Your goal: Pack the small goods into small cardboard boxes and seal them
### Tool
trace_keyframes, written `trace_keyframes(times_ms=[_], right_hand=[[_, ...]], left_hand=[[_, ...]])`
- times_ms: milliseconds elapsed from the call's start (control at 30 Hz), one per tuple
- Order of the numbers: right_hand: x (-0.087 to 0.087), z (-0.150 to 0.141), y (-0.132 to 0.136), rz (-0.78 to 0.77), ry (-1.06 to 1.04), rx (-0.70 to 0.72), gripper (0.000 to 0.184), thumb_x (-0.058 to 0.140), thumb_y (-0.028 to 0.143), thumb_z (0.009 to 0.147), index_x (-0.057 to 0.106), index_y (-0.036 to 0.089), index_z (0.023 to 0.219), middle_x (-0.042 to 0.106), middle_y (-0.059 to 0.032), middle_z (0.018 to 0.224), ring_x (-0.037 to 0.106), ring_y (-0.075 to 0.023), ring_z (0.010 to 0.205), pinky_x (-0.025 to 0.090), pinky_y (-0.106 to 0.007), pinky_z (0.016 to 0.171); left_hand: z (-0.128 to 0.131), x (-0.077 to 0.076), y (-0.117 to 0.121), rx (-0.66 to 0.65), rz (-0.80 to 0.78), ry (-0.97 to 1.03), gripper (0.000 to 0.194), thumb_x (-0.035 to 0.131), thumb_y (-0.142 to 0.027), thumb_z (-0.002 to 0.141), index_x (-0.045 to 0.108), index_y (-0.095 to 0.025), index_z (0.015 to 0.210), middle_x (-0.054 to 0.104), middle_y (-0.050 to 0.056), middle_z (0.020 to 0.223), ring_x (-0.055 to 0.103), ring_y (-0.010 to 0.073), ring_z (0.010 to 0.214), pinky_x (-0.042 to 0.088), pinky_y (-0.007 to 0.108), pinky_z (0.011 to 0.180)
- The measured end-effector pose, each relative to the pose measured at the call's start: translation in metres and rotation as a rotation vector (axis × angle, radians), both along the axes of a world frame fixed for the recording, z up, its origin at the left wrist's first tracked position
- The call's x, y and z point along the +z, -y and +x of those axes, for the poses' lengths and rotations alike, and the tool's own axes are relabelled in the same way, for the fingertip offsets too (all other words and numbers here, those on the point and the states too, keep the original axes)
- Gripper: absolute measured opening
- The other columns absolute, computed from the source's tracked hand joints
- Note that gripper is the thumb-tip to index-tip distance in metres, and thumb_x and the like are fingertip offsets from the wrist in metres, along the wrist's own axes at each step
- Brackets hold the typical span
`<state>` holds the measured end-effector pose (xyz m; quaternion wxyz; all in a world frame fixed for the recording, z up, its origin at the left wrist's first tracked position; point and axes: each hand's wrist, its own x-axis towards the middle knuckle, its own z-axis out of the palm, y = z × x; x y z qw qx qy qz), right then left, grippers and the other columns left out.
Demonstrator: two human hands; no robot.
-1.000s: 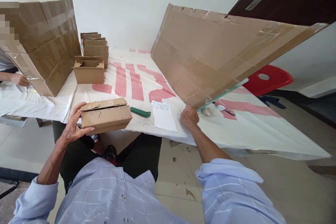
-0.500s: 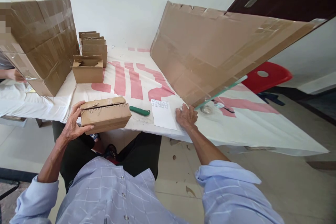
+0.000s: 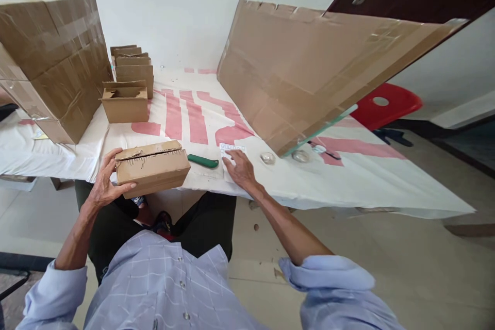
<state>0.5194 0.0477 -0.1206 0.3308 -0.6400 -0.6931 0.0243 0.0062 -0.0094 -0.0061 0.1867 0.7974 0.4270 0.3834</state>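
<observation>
My left hand [image 3: 105, 179] grips the left end of a closed cardboard box [image 3: 157, 174], thumb on the front face. The box has a ragged seam along its top and sits at the table's near edge. My right hand [image 3: 240, 169] reaches over a white sheet of paper [image 3: 231, 147] with small printed squares, fingers stretched out and partly covering it. Whether the fingertips touch the sheet I cannot tell. Between box and sheet lies a green handle-shaped tool [image 3: 203, 161]. To the right are two small clear round coils, a nearer one [image 3: 267, 158] and a farther one [image 3: 300, 156].
Open small cartons [image 3: 126, 105] stand in a row at the back left, beside a tall stack of taped boxes [image 3: 69, 67]. A big cardboard panel [image 3: 294, 72] leans over the right side of the table. Behind it is a red stool [image 3: 386, 105].
My right hand has moved left, from beside the sheet to above it, uncovering a clear coil where it was. My left hand still holds the box in place.
</observation>
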Motion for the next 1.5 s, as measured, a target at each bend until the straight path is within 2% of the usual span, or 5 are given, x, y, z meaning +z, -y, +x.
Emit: trace_keyframes(times_ms=[200, 367, 733, 1200, 1500], right_hand=[[0.000, -0.072, 0.030, 0.054, 0.016, 0.379, 0.041, 0.055, 0.042, 0.114, 0.076, 0.026, 0.146, 0.076, -0.0157, 0.143, 0.069, -0.0361, 0.135, 0.058, -0.062, 0.120], [-0.011, -0.100, 0.046, -0.026, 0.120, 0.534, 0.041, 0.056, 0.043, 0.116, 0.075, 0.024, 0.147, 0.076, -0.0177, 0.144, 0.069, -0.0362, 0.134, 0.060, -0.062, 0.116], [-0.023, -0.105, 0.047, 0.038, 0.124, 0.401, 0.036, 0.058, 0.033, 0.114, 0.074, 0.023, 0.145, 0.069, -0.0207, 0.153, 0.065, -0.0388, 0.140, 0.056, -0.065, 0.120], [-0.021, -0.114, 0.032, 0.015, 0.083, 0.395, 0.030, 0.054, 0.031, 0.115, 0.077, 0.024, 0.132, 0.074, -0.0165, 0.134, 0.068, -0.0352, 0.126, 0.059, -0.059, 0.114], [-0.023, -0.081, 0.036, 0.070, 0.039, 0.227, 0.037, 0.051, 0.037, 0.115, 0.079, 0.024, 0.136, 0.074, -0.0165, 0.128, 0.068, -0.0377, 0.120, 0.059, -0.062, 0.109]], left_hand=[[0.000, -0.002, -0.002, 0.014, -0.008, 0.012, 0.075, 0.088, -0.070, 0.090, 0.065, -0.026, 0.147, 0.046, 0.018, 0.172, 0.054, 0.0424, 0.157, 0.065, 0.054, 0.111], [0.000, -0.003, -0.002, 0.012, -0.001, 0.019, 0.078, 0.087, -0.071, 0.090, 0.064, -0.027, 0.150, 0.047, 0.018, 0.172, 0.054, 0.0428, 0.157, 0.066, 0.055, 0.111], [0.000, -0.003, -0.004, 0.007, 0.012, 0.009, 0.079, 0.087, -0.072, 0.090, 0.064, -0.028, 0.151, 0.047, 0.017, 0.172, 0.054, 0.0426, 0.157, 0.066, 0.056, 0.111], [0.000, -0.002, -0.006, 0.018, 0.007, -0.006, 0.079, 0.086, -0.076, 0.088, 0.066, -0.027, 0.147, 0.047, 0.018, 0.171, 0.052, 0.0428, 0.158, 0.067, 0.056, 0.110], [0.001, -0.003, -0.005, 0.006, 0.014, 0.009, 0.071, 0.087, -0.074, 0.088, 0.068, -0.026, 0.137, 0.047, 0.017, 0.171, 0.053, 0.0422, 0.157, 0.067, 0.054, 0.109]])
